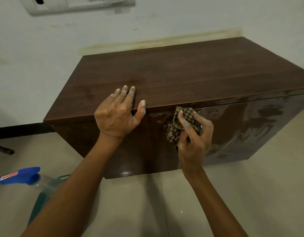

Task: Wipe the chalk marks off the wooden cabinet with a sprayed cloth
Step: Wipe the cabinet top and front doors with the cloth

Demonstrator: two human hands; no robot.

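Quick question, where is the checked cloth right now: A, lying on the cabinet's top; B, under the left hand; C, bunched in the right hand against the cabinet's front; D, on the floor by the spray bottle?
C: the right hand grips the checked cloth against the front of the cabinet, while the left hand lies flat on the top with nothing under it.

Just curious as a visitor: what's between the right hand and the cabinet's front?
A crumpled checked cloth, gripped by the right hand against the cabinet, shown in the head view.
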